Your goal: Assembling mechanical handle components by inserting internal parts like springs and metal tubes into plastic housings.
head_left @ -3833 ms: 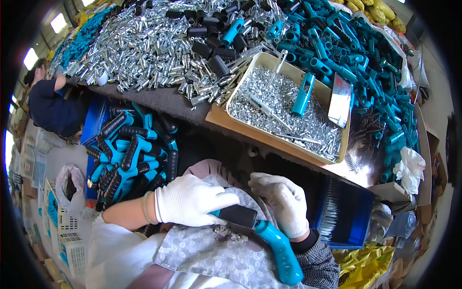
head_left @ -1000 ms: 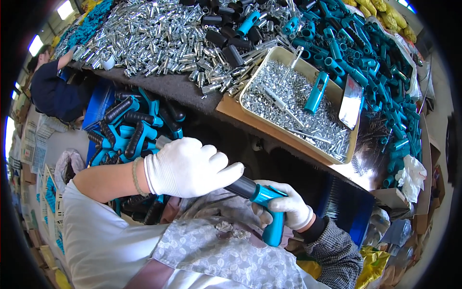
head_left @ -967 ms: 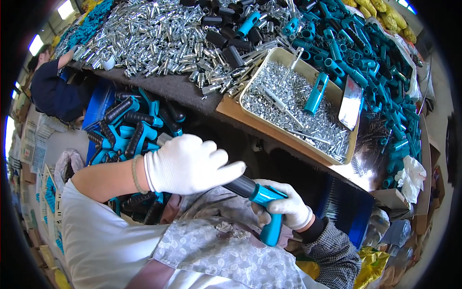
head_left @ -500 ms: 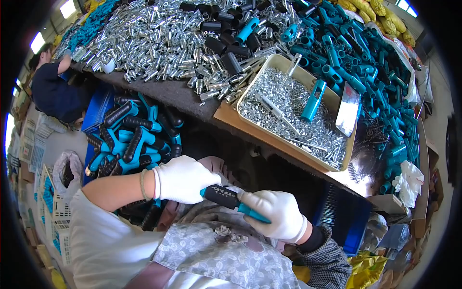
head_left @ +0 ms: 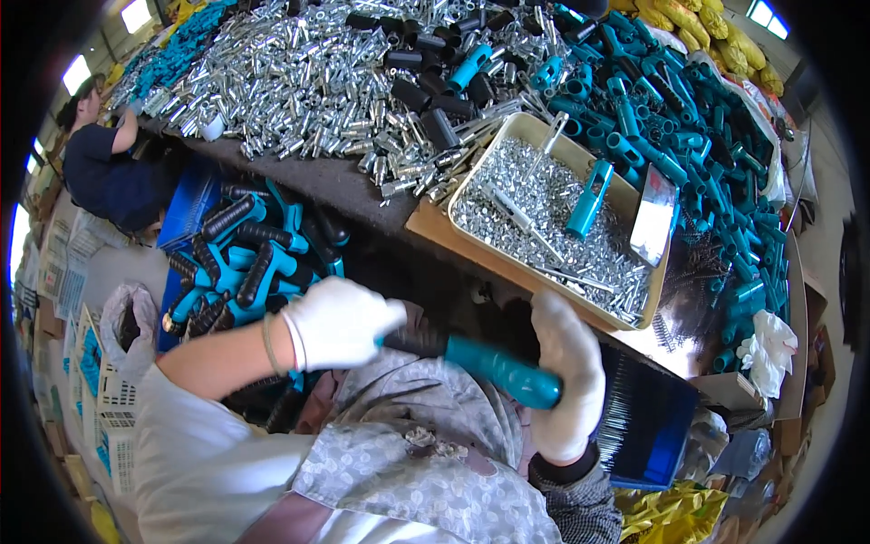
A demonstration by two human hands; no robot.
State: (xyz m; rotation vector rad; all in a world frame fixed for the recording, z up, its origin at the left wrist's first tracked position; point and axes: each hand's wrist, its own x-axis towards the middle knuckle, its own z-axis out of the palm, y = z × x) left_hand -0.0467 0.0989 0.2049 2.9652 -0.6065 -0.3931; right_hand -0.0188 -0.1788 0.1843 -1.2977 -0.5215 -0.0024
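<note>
You have one view only, from the camera on your head, the left of a side-by-side pair. It looks steeply down past your chest, so your forearms enter from the lower edge and your left hand [head_left: 337, 322] and right hand [head_left: 566, 376] sit near the lens, just below the middle. The table [head_left: 331, 186] lies beyond them, running across the upper half and farther from the lens, with the tray [head_left: 471, 186] right of centre. The fisheye bends straight edges toward the rim and leaves a dark ring around the round field. At the upper left rim it catches another person [head_left: 104, 163], small and far off. No second view shares this scene.
</note>
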